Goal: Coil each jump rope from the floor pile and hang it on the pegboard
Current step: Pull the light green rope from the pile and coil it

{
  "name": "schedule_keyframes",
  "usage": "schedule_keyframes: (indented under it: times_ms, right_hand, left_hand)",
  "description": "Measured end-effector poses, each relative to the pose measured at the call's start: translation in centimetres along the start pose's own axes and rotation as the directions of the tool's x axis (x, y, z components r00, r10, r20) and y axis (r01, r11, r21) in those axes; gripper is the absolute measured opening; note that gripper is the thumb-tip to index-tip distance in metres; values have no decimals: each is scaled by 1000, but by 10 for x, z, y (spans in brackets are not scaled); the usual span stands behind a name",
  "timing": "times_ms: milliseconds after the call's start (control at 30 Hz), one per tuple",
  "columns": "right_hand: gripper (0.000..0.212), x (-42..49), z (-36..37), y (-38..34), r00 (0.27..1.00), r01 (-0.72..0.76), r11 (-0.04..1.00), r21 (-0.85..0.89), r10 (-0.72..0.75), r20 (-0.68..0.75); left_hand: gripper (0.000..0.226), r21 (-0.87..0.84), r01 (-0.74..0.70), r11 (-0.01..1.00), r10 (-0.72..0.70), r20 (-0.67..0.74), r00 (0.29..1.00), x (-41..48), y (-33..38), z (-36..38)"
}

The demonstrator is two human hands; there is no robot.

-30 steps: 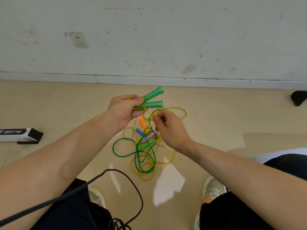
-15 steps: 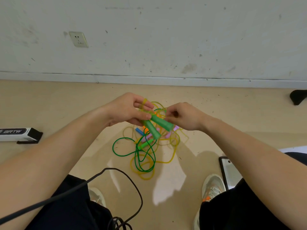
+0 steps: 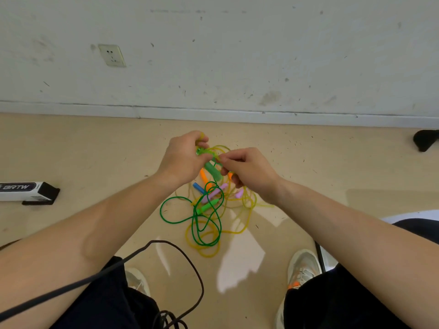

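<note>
Jump rope (image 3: pixel 213 171) with green handles: being held above the floor pile (image 3: pixel 204 217), toward the wall edge of the floor (image 3: pixel 95 162). Left hand (image 3: pixel 183 157): fingers (image 3: pixel 202 139) are curling round its coiled cord. Right hand (image 3: pixel 248 167): fingers (image 3: pixel 229 160) are pinching the cord beside the handles.

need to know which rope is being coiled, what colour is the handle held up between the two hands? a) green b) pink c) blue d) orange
a: the green handle hangs from the left hand, the right hand pinches its cord, and the other handles lie in the pile on the floor.
</note>
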State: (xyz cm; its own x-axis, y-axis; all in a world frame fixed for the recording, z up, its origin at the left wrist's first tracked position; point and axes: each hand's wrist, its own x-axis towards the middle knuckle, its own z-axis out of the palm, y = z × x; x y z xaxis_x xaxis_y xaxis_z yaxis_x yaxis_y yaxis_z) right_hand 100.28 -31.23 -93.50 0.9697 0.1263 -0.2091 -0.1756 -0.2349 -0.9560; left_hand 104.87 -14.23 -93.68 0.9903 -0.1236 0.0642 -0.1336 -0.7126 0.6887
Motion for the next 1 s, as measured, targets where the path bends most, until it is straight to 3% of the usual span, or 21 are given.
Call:
schedule_keyframes:
  times_ms: [67, 133, 233, 333, 500, 600, 733, 833, 900, 1000]
  right_hand:
    - [6, -5, 8, 5, 997, -74, 982, 176, 77, -9]
    - [4, -6, 12, 9, 993, -113, 975, 192, 117, -14]
    - [7, -3, 15, 13, 993, -22, 994, -108, 9, -120]
    - [10, -3, 16, 11, 974, 74, 887, -456, -163, -159]
    - [19, -10, 18, 6, 953, 145, 695, -704, -290, -89]
    - [21, -13, 20, 5, 953, 150, 643, -751, -297, -64]
    - [18, -19, 27, 11, 974, 96, 824, -558, -194, -118]
    - [40, -20, 31, 20, 995, -30, 957, -289, 2, -95]
    - [44, -19, 26, 20, 996, -84, 987, -139, 78, -52]
    - [36, -10, 10, 21, 999, -52, 998, 40, 53, -5]
  left_hand:
    - [33, -177, 66, 982, -79, -65, 995, 0, 2, 3]
    - [30, -351, 158, 923, -188, -51, 981, -3, 5, 6]
    - [27, -524, 278, 805, -307, 33, 951, -6, 9, 10]
    - [28, -622, 382, 684, -403, 115, 908, -5, 11, 7]
    - [52, -643, 437, 629, -440, 169, 882, -7, 12, 8]
    - [53, -653, 408, 638, -434, 133, 891, -10, 13, 10]
    - [49, -705, 372, 604, -446, 89, 891, -3, 11, 3]
    - [45, -775, 358, 521, -445, 112, 889, 4, 10, -7]
    - [43, -796, 369, 479, -447, 141, 884, 7, 9, -14]
    - [40, -801, 400, 445, -428, 203, 881, 9, 7, -23]
